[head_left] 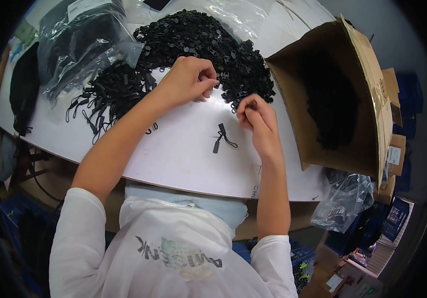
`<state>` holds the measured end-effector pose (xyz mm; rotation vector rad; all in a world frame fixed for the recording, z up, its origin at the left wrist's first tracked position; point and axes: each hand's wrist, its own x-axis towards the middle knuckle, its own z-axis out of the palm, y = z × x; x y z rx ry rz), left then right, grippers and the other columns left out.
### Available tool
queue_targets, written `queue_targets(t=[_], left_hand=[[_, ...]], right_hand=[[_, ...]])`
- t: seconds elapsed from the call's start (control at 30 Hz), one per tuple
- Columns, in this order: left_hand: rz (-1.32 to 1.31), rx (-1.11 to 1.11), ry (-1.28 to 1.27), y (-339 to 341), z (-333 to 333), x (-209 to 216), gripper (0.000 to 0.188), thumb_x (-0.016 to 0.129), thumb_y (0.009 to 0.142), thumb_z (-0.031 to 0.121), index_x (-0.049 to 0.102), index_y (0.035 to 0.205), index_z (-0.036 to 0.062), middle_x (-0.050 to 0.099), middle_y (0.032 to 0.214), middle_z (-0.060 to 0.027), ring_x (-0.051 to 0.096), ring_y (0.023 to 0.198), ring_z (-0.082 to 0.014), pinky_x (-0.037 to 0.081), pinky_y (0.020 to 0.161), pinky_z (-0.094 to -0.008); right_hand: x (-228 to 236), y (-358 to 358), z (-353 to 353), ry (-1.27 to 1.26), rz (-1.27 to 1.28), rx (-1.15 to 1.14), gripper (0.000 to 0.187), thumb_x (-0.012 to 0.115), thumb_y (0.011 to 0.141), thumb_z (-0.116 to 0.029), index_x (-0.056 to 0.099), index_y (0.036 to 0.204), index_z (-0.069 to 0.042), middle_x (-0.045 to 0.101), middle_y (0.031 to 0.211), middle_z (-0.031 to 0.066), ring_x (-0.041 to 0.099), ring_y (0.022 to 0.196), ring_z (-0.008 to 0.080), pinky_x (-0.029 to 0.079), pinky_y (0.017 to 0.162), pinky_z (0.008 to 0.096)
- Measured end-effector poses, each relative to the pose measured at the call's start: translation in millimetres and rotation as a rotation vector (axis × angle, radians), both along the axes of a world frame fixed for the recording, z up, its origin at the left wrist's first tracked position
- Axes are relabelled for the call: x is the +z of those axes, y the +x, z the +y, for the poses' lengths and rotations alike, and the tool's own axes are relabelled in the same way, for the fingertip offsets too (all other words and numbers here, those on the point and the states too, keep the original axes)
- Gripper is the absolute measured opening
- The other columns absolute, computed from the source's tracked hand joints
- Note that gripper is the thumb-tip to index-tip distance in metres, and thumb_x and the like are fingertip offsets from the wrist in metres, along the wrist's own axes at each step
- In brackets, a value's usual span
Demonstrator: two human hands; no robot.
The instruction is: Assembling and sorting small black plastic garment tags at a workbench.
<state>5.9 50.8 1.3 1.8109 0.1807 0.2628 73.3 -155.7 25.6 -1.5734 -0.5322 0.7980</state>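
Observation:
On the white table (173, 164), a large heap of small black zipper sliders (188, 37) spreads beyond my hands. My left hand (193, 80) is closed in a pinch at the heap's near edge; whatever its fingertips hold is too small to make out. My right hand (259, 119) is curled at the heap's right end, with a dark bit at its fingers that I cannot identify. Between and nearer than the hands lie black cord zipper pulls (217, 145) with a thin loop. More cord pulls (111, 92) are piled left of my left forearm.
An open cardboard box (293, 94) lies on the right with a dark mass inside. Clear plastic bags (81, 44) with black contents stand at the back left. Another clear bag (340, 203) hangs by the table's right corner. Blue crates (407, 104) are off to the right.

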Motion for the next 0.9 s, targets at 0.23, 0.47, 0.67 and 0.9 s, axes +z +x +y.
queue_targets(t=[0.23, 0.47, 0.67, 0.9], left_hand=[[-0.126, 0.016, 0.121, -1, 6, -1, 0.015, 0.069, 0.079, 0.010, 0.061, 0.073, -0.0018, 0.061, 0.057, -0.0070, 0.062, 0.048, -0.0126, 0.047, 0.047, -0.0243], [-0.079, -0.020, 0.050, -1, 3, 0, 0.017, 0.066, 0.083, 0.010, 0.059, 0.072, -0.0002, 0.057, 0.056, -0.0011, 0.054, 0.048, -0.0052, 0.042, 0.045, -0.0205], [-0.074, -0.027, 0.098, -1, -1, 4, 0.018, 0.065, 0.084, 0.011, 0.058, 0.071, -0.0002, 0.057, 0.056, -0.0010, 0.054, 0.046, -0.0053, 0.041, 0.042, -0.0204], [0.041, -0.067, -0.016, -2, -5, -1, 0.019, 0.067, 0.078, 0.012, 0.060, 0.069, -0.0015, 0.058, 0.056, -0.0054, 0.056, 0.050, -0.0113, 0.043, 0.048, -0.0265]], right_hand=[[0, 12, 44, -0.300, -0.732, -0.069, 0.025, 0.052, 0.091, -0.017, 0.053, 0.074, 0.002, 0.050, 0.061, 0.0151, 0.048, 0.052, 0.0288, 0.039, 0.052, 0.0363], [-9, 7, 37, -0.132, -1.092, 0.024, 0.010, 0.061, 0.086, -0.010, 0.059, 0.082, -0.001, 0.056, 0.071, 0.0123, 0.056, 0.061, 0.0303, 0.044, 0.055, 0.0389], [-17, 6, 37, -0.091, -1.181, 0.044, 0.008, 0.065, 0.081, -0.006, 0.059, 0.085, -0.001, 0.054, 0.071, 0.0099, 0.055, 0.063, 0.0281, 0.045, 0.055, 0.0375], [-21, 0, 41, -0.037, -1.330, 0.033, 0.007, 0.069, 0.076, -0.002, 0.062, 0.079, -0.002, 0.055, 0.065, 0.0096, 0.054, 0.056, 0.0257, 0.043, 0.051, 0.0346]])
